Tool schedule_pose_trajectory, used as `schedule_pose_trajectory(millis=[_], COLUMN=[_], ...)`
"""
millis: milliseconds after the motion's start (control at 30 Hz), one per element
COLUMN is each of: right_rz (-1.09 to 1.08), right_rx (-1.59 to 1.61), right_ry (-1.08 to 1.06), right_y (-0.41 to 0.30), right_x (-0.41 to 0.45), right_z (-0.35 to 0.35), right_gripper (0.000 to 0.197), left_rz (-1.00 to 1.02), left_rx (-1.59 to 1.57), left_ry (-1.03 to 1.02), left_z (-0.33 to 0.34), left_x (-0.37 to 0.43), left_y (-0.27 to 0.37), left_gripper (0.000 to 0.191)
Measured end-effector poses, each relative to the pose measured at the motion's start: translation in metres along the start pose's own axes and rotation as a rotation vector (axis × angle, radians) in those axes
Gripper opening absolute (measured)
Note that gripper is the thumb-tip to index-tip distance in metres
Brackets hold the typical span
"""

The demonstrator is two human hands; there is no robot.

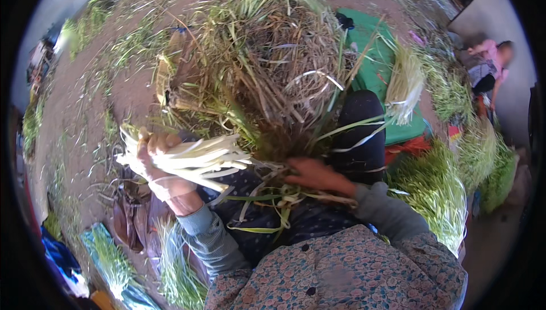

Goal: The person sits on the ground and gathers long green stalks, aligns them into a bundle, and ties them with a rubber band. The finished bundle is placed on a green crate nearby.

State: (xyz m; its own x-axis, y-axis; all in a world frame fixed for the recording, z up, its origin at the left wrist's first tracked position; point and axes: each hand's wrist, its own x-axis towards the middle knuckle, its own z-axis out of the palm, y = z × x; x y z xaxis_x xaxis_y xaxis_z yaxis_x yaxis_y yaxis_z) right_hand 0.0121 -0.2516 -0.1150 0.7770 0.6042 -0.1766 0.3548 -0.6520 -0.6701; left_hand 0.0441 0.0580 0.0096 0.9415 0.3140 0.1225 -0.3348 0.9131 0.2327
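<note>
My left hand (164,165) grips a bundle of pale, white plant stalks (204,156), their cut-looking ends pointing right over my lap. My right hand (320,175) is blurred and rests among loose brown and green plant scraps (277,207) on my lap; whether its fingers hold any of them I cannot tell. Just ahead of both hands rises a large heap of dry roots, stems and leaves (281,67), part of it beside a brown and yellow wrapping at its left.
Beyond my right knee a pale stalk bundle (405,84) lies on a green sheet (369,54). Green bundles (431,190) stand at my right; more bundles (177,263) lie at lower left. A person in pink (495,62) sits at far right. Leaf scraps litter the ground.
</note>
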Motion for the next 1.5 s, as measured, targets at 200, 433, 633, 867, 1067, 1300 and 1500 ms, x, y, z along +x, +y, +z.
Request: schedule_pose_trajectory(millis=[200,433,633,867,1067,1300,1500], right_rz=[0.115,-0.249,-0.118,0.092,0.403,0.519,0.651], right_rx=[0.341,-0.115,-0.472,-0.217,0.566,0.997,1.171], right_ry=[-0.129,0.084,0.448,0.761,1.017,1.151,1.337], right_y=[0.114,0.025,-0.071,-0.019,0.079,0.146,0.165], right_x=[0.082,0.064,-0.002,-0.057,-0.08,-0.11,-0.174], right_z=[0.128,0.071,-0.079,-0.098,-0.031,-0.004,-0.005], right_gripper=[0.032,0.012,0.02,0.039,0.035,0.027,0.015], left_rz=[-0.08,0.042,-0.102,-0.135,0.715,-0.291,-0.332], left_rx=[-0.065,0.146,-0.019,0.206,2.015,0.782,-2.177], left_ry=[-0.138,-0.1,-0.12,0.208,0.421,-0.342,1.436], left_z=[-0.001,-0.01,-0.003,-0.087,0.002,0.146,0.089], left_x=[-0.001,-0.004,0.005,0.037,0.134,0.065,-0.017], left_y=[-0.014,-0.013,-0.03,0.038,0.214,0.04,0.005], left_gripper=[0.023,0.026,0.018,0.026,0.042,0.031,0.013])
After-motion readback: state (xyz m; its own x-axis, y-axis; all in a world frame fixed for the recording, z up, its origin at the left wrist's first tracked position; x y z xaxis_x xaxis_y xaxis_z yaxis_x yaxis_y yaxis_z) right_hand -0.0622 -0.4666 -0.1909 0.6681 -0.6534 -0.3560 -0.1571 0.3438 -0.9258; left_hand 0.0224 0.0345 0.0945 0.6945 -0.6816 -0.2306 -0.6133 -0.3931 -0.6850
